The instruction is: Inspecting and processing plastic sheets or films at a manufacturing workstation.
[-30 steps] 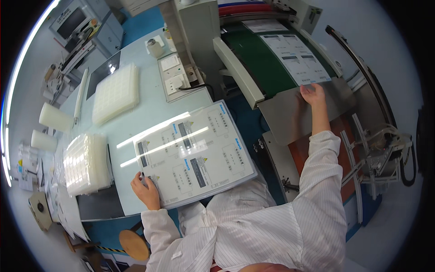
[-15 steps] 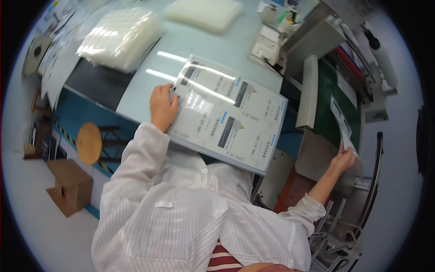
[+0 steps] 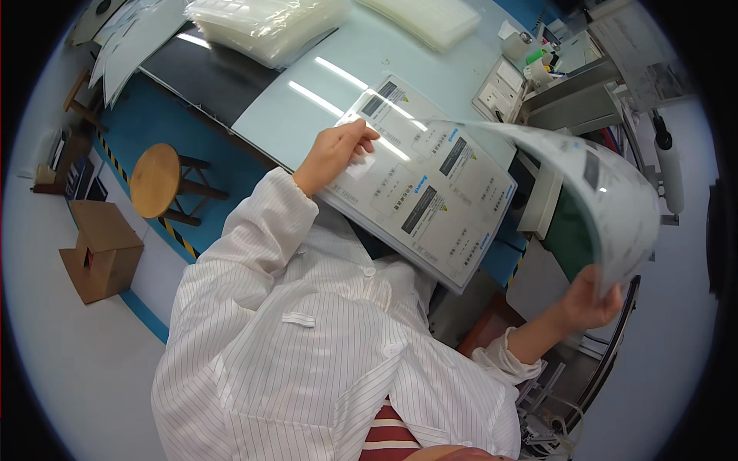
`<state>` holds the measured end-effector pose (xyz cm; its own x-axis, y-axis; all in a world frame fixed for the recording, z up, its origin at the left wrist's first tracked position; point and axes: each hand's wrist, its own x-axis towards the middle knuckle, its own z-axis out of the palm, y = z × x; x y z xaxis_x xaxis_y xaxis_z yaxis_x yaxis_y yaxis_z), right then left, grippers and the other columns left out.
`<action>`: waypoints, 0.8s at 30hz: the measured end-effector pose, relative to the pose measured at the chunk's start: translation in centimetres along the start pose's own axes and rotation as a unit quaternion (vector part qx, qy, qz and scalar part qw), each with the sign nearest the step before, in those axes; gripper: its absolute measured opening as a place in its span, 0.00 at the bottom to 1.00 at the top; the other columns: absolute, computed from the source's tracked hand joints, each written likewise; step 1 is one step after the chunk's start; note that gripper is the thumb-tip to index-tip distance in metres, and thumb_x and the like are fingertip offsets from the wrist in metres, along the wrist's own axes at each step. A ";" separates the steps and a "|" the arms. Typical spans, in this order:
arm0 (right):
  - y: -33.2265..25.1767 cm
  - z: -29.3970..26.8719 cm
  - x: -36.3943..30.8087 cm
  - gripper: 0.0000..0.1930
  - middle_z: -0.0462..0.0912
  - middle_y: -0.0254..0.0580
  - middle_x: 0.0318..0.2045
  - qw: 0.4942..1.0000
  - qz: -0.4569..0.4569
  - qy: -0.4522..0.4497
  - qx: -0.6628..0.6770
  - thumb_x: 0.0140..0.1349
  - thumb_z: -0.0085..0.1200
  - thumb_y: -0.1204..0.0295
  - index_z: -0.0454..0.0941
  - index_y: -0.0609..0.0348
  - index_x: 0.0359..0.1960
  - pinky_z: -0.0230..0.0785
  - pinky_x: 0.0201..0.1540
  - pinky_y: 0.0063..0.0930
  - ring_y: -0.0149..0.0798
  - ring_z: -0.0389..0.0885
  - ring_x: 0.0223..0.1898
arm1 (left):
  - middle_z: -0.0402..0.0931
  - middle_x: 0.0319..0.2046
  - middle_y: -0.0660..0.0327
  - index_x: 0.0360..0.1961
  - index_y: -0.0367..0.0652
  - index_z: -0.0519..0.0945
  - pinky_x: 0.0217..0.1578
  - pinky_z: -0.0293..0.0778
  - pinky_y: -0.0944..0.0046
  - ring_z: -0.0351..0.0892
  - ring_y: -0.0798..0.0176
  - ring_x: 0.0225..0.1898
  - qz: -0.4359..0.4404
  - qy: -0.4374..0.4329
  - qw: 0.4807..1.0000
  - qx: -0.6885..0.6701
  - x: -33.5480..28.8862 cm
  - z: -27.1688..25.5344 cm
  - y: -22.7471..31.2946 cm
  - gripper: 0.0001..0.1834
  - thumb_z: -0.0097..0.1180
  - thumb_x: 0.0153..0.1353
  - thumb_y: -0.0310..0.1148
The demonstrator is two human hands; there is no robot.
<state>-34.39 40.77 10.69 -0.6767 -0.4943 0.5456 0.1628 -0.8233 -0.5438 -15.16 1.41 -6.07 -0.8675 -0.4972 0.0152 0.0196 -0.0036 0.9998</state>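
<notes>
A stack of clear printed plastic sheets (image 3: 430, 192) with dark blocks and blue marks lies at the table's near edge, its front corner overhanging above my lap. My left hand (image 3: 338, 154) rests over the stack's left edge. Its fingers are curled in, and whatever they may pinch is hidden. Off to the right, my right hand (image 3: 590, 300) grips the lower edge of a single printed plastic sheet (image 3: 626, 207). That sheet bows upward in a wide arc, and its far end reaches back over the stack's upper right part.
Bagged pale sheets (image 3: 269, 31) and another pale pile (image 3: 430, 19) sit farther back on the table (image 3: 269, 115). At right stands a machine with a green bed (image 3: 569, 234). A power strip (image 3: 501, 88), wooden stool (image 3: 154, 180) and cardboard box (image 3: 108, 246) are around.
My right hand has drawn the sheet off the green bed, and it now arcs toward the stack. My left hand has curled in over the stack's edge. The view has shifted.
</notes>
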 end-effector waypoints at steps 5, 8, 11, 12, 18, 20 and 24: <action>5.3 -1.6 -6.2 0.20 0.75 0.54 0.50 0.958 0.144 0.179 -0.171 0.55 0.46 0.79 0.68 0.69 0.52 0.75 0.47 0.35 0.42 0.79 0.46 | 0.79 0.37 0.52 0.53 0.32 0.71 0.38 0.78 0.66 0.80 0.63 0.36 -0.214 -0.026 0.852 -0.476 -0.3 -1.9 3.6 0.31 0.40 0.69 0.53; 8.5 -3.1 -10.7 0.11 0.80 0.45 0.40 0.894 0.272 0.228 -0.272 0.57 0.51 0.77 0.73 0.65 0.42 0.72 0.39 0.26 0.33 0.79 0.38 | 0.79 0.32 0.57 0.42 0.33 0.79 0.33 0.74 0.72 0.79 0.67 0.33 -0.196 0.016 0.960 -0.200 -0.1 -4.3 2.9 0.20 0.54 0.63 0.43; 10.6 -2.8 -13.6 0.08 0.80 0.38 0.26 0.784 0.387 0.278 -0.397 0.61 0.56 0.71 0.70 0.58 0.28 0.66 0.24 0.18 0.25 0.75 0.22 | 0.77 0.28 0.61 0.37 0.34 0.79 0.30 0.71 0.75 0.74 0.73 0.27 -0.152 0.047 0.981 0.108 0.3 -4.8 1.0 0.11 0.57 0.60 0.32; 11.1 -2.9 -14.2 0.11 0.78 0.35 0.20 0.747 0.400 0.295 -0.442 0.62 0.56 0.68 0.68 0.57 0.25 0.63 0.20 0.17 0.23 0.72 0.17 | 0.74 0.24 0.64 0.34 0.35 0.78 0.26 0.66 0.77 0.68 0.76 0.24 -0.118 0.083 0.978 0.152 0.2 -4.6 0.4 0.09 0.58 0.58 0.31; 12.3 -1.5 -14.8 0.10 0.72 0.31 0.15 0.654 0.369 0.315 -0.580 0.64 0.52 0.69 0.68 0.58 0.28 0.58 0.17 0.14 0.20 0.67 0.15 | 0.73 0.22 0.63 0.36 0.35 0.77 0.27 0.69 0.71 0.70 0.70 0.24 -0.068 0.110 0.962 0.242 0.7 -3.2 -0.4 0.13 0.61 0.51 0.31; 12.5 -1.7 -15.0 0.09 0.71 0.30 0.15 0.629 0.352 0.331 -0.609 0.65 0.52 0.69 0.68 0.58 0.29 0.58 0.17 0.14 0.20 0.66 0.15 | 0.70 0.23 0.66 0.38 0.36 0.76 0.25 0.66 0.73 0.67 0.73 0.23 -0.037 0.121 0.956 0.264 0.9 -3.1 -0.8 0.13 0.61 0.53 0.30; 13.1 -2.1 -15.8 0.09 0.69 0.33 0.14 0.597 0.280 0.280 -0.698 0.63 0.52 0.70 0.67 0.62 0.33 0.60 0.20 0.24 0.25 0.66 0.16 | 0.69 0.24 0.66 0.40 0.37 0.75 0.25 0.65 0.74 0.65 0.74 0.23 -0.018 0.113 0.943 0.311 0.6 -2.9 -0.8 0.13 0.61 0.55 0.30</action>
<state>-23.05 38.38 -6.44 -0.9943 -0.0900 -0.0570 -0.0160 0.6551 -0.7554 -14.24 -1.35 -6.88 -0.7323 -0.6792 0.0491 -0.3640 0.4515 0.8147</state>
